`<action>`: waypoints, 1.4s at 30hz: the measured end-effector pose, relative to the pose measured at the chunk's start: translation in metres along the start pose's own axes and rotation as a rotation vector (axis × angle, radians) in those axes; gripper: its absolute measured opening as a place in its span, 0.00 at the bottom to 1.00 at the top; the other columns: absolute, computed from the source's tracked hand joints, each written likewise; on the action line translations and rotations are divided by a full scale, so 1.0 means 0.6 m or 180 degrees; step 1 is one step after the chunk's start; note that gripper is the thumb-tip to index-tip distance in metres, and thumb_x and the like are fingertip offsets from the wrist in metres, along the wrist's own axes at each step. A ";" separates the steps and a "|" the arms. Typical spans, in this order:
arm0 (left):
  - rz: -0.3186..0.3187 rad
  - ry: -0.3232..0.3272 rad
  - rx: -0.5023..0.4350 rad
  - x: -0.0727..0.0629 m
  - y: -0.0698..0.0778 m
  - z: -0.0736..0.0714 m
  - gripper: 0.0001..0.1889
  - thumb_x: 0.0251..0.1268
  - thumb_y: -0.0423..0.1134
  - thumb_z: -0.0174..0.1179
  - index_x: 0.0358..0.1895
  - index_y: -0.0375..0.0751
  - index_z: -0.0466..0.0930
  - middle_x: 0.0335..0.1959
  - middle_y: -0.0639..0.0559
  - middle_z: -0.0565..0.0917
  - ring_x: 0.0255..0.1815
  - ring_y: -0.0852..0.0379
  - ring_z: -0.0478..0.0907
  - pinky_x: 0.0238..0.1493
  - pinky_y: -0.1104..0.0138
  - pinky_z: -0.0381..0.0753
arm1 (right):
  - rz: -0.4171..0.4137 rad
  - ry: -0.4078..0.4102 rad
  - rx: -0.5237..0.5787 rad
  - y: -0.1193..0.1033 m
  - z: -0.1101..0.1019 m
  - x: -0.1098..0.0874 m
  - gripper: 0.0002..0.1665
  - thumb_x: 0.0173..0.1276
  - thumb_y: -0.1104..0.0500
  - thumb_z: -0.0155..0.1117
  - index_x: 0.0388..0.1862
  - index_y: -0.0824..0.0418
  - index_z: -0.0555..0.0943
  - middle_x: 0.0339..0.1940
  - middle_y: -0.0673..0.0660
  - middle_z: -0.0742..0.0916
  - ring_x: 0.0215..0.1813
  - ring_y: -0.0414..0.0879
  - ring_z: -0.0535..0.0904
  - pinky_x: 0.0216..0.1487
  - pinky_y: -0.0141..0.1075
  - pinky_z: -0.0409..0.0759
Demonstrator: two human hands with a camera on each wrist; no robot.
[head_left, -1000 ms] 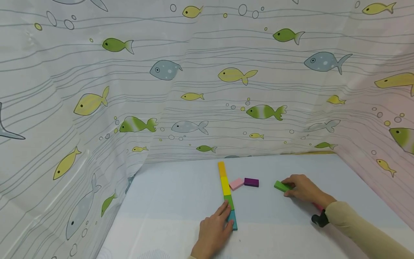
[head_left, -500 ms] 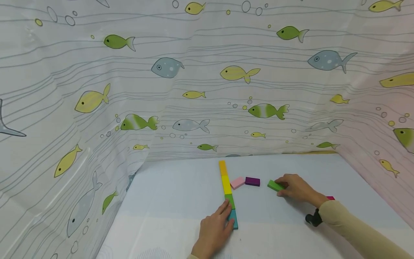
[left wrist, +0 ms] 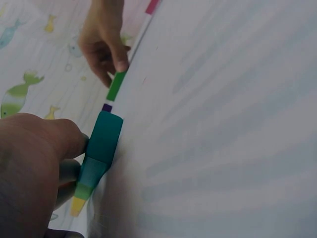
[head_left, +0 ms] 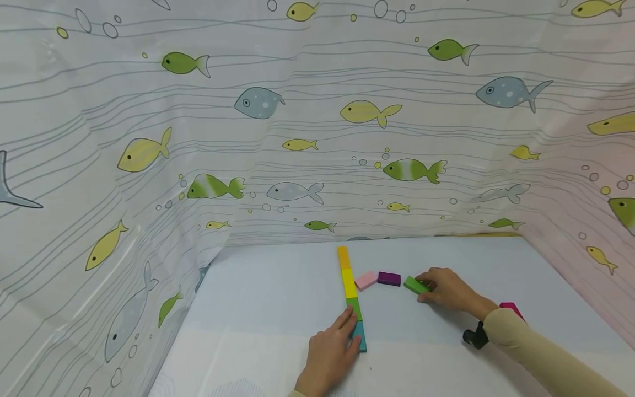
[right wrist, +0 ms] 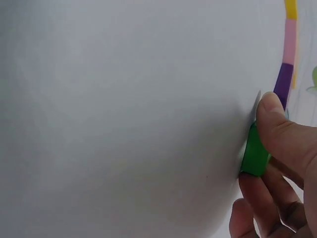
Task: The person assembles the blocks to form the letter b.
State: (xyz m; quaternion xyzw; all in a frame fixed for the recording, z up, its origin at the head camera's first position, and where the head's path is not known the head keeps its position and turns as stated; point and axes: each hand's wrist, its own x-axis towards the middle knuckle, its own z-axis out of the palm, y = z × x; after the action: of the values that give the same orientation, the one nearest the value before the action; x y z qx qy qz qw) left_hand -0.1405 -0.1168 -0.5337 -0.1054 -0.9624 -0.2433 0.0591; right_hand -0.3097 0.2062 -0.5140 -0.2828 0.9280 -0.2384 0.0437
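white table (head_left: pixel 248 298) with a right hand (head_left: pixel 446 289) pinching a green block (head_left: pixel 413 284) (purple block (head_left: pixel 389 279) sits near it) and a left hand (head_left: pixel 328 355) resting straightish fingers on a block row (head_left: pixel 349 284)

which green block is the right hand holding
The separate green block, just right of the purple block. The other green block sits in the row, between the yellow block and the teal block.

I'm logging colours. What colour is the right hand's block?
Green; the rectangular block shows best in the right wrist view.
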 end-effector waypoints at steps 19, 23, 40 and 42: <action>0.0042 0.0031 0.0052 -0.001 0.003 -0.003 0.25 0.77 0.50 0.62 0.72 0.49 0.81 0.78 0.58 0.76 0.11 0.63 0.57 0.15 0.69 0.60 | -0.0094 -0.0042 -0.0023 -0.017 0.008 -0.006 0.43 0.66 0.43 0.79 0.73 0.62 0.78 0.34 0.47 0.81 0.35 0.39 0.74 0.37 0.31 0.74; 0.0036 0.0025 0.0069 -0.002 0.004 -0.004 0.25 0.77 0.50 0.62 0.72 0.50 0.80 0.78 0.58 0.76 0.11 0.63 0.58 0.15 0.70 0.60 | -0.0061 -0.0080 0.0041 -0.020 0.009 -0.005 0.43 0.66 0.43 0.79 0.72 0.63 0.77 0.34 0.48 0.82 0.35 0.40 0.75 0.37 0.31 0.74; 0.0028 0.0019 0.0019 -0.002 0.000 -0.002 0.25 0.77 0.50 0.62 0.72 0.48 0.81 0.78 0.57 0.76 0.11 0.64 0.58 0.15 0.69 0.60 | 0.0054 -0.0083 -0.0020 -0.021 0.020 0.003 0.45 0.62 0.37 0.80 0.70 0.61 0.79 0.34 0.45 0.83 0.35 0.38 0.76 0.37 0.32 0.77; 0.0040 0.0032 0.0041 -0.002 0.000 -0.003 0.25 0.77 0.50 0.62 0.72 0.48 0.80 0.78 0.57 0.76 0.11 0.64 0.58 0.15 0.69 0.60 | 0.0050 -0.0076 -0.0043 -0.022 0.021 0.003 0.45 0.62 0.37 0.80 0.70 0.61 0.79 0.34 0.45 0.83 0.35 0.38 0.75 0.37 0.32 0.77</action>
State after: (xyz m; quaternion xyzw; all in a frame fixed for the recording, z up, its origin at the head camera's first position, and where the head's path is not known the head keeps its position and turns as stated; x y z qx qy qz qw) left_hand -0.1393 -0.1176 -0.5323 -0.1099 -0.9630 -0.2372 0.0661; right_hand -0.3020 0.1906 -0.5187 -0.2787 0.9312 -0.2284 0.0548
